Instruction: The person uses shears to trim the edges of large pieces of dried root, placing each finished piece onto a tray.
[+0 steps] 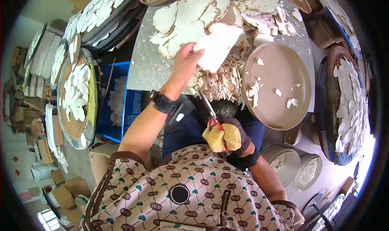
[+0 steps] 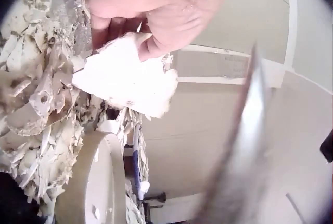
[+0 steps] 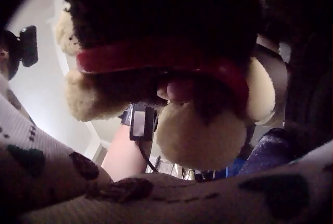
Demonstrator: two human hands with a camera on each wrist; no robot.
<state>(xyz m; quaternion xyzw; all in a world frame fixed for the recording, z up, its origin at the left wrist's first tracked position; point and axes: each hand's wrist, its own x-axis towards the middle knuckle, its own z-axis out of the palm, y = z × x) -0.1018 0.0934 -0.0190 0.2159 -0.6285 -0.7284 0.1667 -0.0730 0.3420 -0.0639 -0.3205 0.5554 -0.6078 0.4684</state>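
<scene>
My left hand (image 1: 187, 63) pinches a flat white slice (image 1: 221, 44) by its edge, over the heap of pale trimmings (image 1: 219, 85). In the left wrist view the thumb lies on the slice (image 2: 130, 81), whose edge is ragged. My right hand (image 1: 244, 136), in a dark knitted glove, grips scissors (image 1: 208, 105) near my lap. Yellow foam (image 1: 223, 137) pads their red handles (image 3: 161, 62). The blades point up toward the trimmings, apart from the slice; one blade (image 2: 247, 125) blurs across the left wrist view. Glove and shadow hide most right fingers in the right wrist view.
Large white slices (image 1: 178, 22) lie piled on the metal table (image 1: 142, 75). A round tray (image 1: 279, 75) with a few scraps stands on the right. A blue crate (image 1: 131, 105) sits left, near a woven tray of slices (image 1: 67, 105). Two buckets (image 1: 289, 160) stand low on the right.
</scene>
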